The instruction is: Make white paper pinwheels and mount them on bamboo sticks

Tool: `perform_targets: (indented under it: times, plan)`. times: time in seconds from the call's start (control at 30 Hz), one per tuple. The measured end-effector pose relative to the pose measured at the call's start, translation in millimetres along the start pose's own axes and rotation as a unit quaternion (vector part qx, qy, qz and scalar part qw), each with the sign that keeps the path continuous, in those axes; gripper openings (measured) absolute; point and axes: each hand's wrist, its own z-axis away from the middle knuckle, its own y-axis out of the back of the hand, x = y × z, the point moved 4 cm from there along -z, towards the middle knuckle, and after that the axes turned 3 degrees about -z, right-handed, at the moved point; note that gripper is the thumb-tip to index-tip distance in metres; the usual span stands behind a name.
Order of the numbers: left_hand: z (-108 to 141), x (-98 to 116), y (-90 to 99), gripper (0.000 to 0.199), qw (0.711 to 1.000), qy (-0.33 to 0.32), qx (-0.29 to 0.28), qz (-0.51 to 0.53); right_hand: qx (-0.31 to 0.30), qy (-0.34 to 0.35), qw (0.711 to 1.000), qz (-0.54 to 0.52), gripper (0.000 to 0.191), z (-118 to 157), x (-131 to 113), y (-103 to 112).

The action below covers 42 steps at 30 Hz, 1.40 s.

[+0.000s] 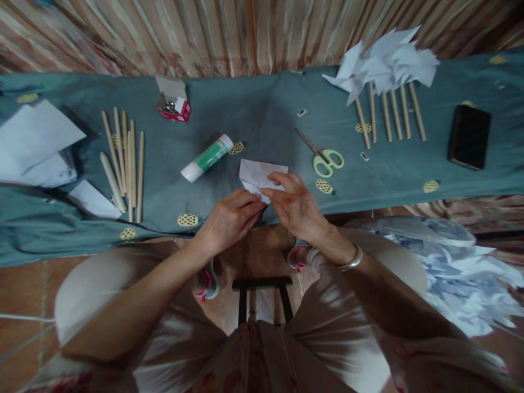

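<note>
A small folded piece of white paper [262,169] with crease lines lies over the front part of the cloth-covered table, between my hands. My left hand [231,221] pinches its lower left edge, fingers bent together. From the right, my right hand [297,204] grips the paper's lower right side, with curled fingers resting over it. Part of the paper is hidden under the fingers. A green and white glue stick [207,158] lies just beyond my left hand. Scissors with light green handles [327,161] lie to the right, their blades pointing away to the left.
At left are stacked white paper [33,142] and several wooden sticks [129,169]. A red box of small metal pieces [174,106] stands open behind. Several paper pinwheels [385,68] and a black phone [469,136] lie at right. A plastic bag of folded paper [466,278] sits below.
</note>
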Motion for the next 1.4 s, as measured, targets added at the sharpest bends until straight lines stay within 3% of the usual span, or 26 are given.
perform_targets:
  times: [0.3,0.5,0.73,0.93,1.17,1.4]
  plan:
    - [0.2,0.4,0.7,0.018,1.000,-0.006,-0.016,-0.023,-0.012,0.010,0.995,0.095,0.033,4.8,-13.7,-11.8]
    - [-0.2,0.7,0.6,0.017,0.999,-0.009,-0.016,-0.044,-0.014,0.027,0.996,0.083,0.038,6.6,-14.2,-17.8]
    - [-1.1,1.5,0.9,0.018,0.999,-0.011,-0.001,-0.040,0.011,0.001,1.000,0.009,0.038,2.6,-6.2,-0.7]
    - [1.3,0.1,2.9,0.018,0.999,-0.010,0.003,-0.037,0.080,-0.040,0.996,0.016,0.036,-7.9,19.6,13.9]
    - [0.3,-22.8,17.9,0.019,0.998,0.012,0.002,-0.056,0.071,-0.044,0.996,0.009,0.033,-7.6,22.9,23.1]
    - [-1.7,-35.9,17.5,0.021,0.997,0.082,-0.007,-0.010,0.065,-0.046,0.997,0.011,0.028,-4.1,18.2,23.3]
